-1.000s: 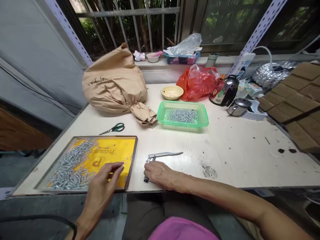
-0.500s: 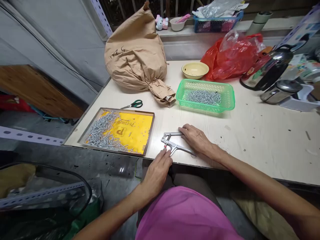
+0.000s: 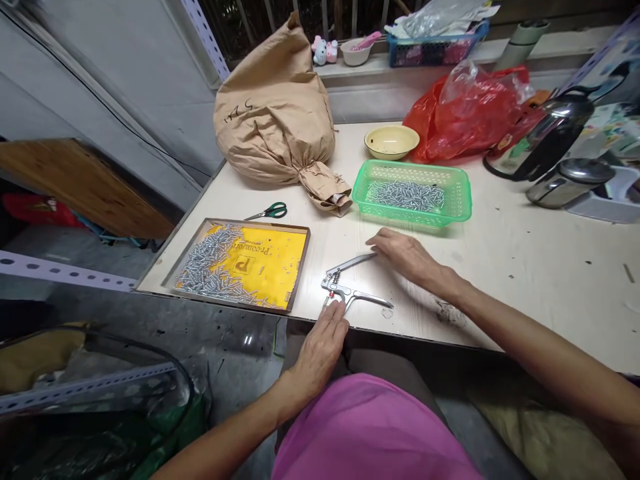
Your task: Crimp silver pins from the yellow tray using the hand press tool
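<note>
A silver hand plier (image 3: 357,295) with a coil spring between its handles lies on the table near the front edge, its handles spread apart. My right hand (image 3: 407,257) has its curled fingers at the end of the upper handle. My left hand (image 3: 323,343) is at the plier's jaw, fingertips pressed together. A small metal spring (image 3: 327,300) with a red bit beside it shows at those fingertips; their grip on it is partly hidden. To the left, a shallow tray (image 3: 300,267) with a yellow lining holds many small metal springs (image 3: 205,267).
A green basket (image 3: 463,193) of small metal pieces stands behind the plier. Scissors (image 3: 275,210) lie behind the tray. Farther back are a brown paper sack (image 3: 275,127), a yellow bowl (image 3: 393,140) and a red plastic bag (image 3: 450,127). A kettle (image 3: 550,133) stands at right.
The plier's upper handle has swung up, away from the lower one. My right hand has moved up and away with it. My left hand stays at the jaw.
</note>
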A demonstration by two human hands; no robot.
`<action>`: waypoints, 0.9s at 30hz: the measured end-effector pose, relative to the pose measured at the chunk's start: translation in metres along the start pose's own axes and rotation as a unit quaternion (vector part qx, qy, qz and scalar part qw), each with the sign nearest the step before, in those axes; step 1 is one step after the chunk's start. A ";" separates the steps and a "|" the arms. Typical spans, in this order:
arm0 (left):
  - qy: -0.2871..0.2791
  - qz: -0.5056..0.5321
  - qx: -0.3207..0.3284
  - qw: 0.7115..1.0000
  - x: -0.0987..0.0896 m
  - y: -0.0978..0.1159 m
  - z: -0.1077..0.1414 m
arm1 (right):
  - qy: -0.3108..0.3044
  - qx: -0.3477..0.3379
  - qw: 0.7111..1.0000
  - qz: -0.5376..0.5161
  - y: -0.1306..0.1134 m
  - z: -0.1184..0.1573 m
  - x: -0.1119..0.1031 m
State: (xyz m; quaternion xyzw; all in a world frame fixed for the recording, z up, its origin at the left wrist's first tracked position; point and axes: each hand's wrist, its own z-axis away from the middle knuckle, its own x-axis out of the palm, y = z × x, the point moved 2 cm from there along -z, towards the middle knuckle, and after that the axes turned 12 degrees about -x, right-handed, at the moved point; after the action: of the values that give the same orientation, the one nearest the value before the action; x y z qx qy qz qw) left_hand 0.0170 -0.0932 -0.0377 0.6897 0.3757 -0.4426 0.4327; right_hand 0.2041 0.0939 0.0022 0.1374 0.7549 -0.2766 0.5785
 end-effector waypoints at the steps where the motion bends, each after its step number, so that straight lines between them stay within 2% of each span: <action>1: 0.004 0.014 -0.001 1.000 0.001 -0.001 0.001 | 0.005 -0.046 0.999 -0.019 -0.015 -0.001 0.002; 5: 0.024 0.088 -0.011 0.996 -0.003 0.003 0.005 | -0.053 -0.191 0.979 -0.049 -0.070 -0.017 0.018; 7: 0.046 0.111 -0.039 0.992 -0.012 0.009 0.009 | -0.098 -0.246 0.963 -0.042 -0.087 -0.028 0.026; 10: 0.071 0.148 -0.076 0.983 -0.030 0.017 0.015 | -0.141 -0.290 0.946 -0.018 -0.102 -0.042 0.035; 14: 0.084 0.221 -0.124 0.964 -0.047 0.011 0.017 | -0.114 -0.324 0.939 0.003 -0.112 -0.050 0.043; 17: 0.051 0.282 -0.236 0.928 -0.053 -0.007 0.008 | -0.053 -0.295 0.954 0.014 -0.110 -0.051 0.036; 20: -0.021 0.340 -0.369 0.865 -0.055 -0.024 -0.007 | 0.063 -0.176 0.982 0.041 -0.087 -0.049 -0.001; 22: -0.067 0.368 -0.423 0.825 -0.055 -0.032 -0.019 | 0.173 -0.087 0.980 0.049 -0.054 -0.046 -0.038; 24: -0.095 0.382 -0.442 0.806 -0.052 -0.039 -0.031 | 0.255 0.003 0.965 0.066 -0.008 -0.041 -0.068; 26: -0.121 0.386 -0.444 0.800 -0.044 -0.045 -0.042 | 0.273 0.071 0.955 0.093 0.036 -0.035 -0.083; 27: -0.133 0.386 -0.447 0.796 -0.040 -0.048 -0.047 | 0.249 0.096 0.958 0.104 0.053 -0.030 -0.085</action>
State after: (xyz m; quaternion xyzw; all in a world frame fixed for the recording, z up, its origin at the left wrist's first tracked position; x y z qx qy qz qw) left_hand -0.0259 -0.0382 -0.0020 0.4422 0.1729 -0.1092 0.8733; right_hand 0.2326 0.1637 0.0743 0.3348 0.8262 -0.2432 0.3823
